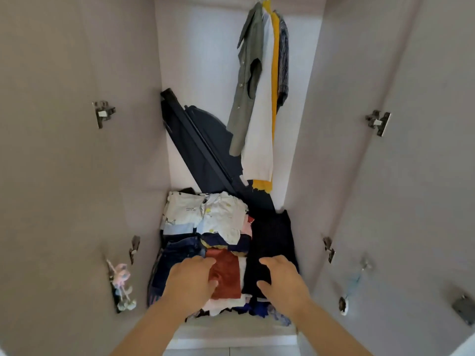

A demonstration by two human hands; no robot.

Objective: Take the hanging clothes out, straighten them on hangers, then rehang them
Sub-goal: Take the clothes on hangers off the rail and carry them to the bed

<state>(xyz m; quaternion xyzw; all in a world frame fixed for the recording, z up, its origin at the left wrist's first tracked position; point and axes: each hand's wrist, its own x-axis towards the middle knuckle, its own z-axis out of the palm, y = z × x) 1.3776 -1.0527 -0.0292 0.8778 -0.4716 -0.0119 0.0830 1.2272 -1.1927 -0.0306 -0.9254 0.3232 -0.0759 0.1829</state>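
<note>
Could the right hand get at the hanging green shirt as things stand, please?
Probably yes: the right hand is free, low over the black folded clothes, and nothing stands between it and the green shirt.

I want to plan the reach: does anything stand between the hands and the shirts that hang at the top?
Nothing visible does. Both the left hand and the right hand are low over the folded clothes; the hanging shirts are above, with open space in front. The dark board leans behind them, to the left.
</note>
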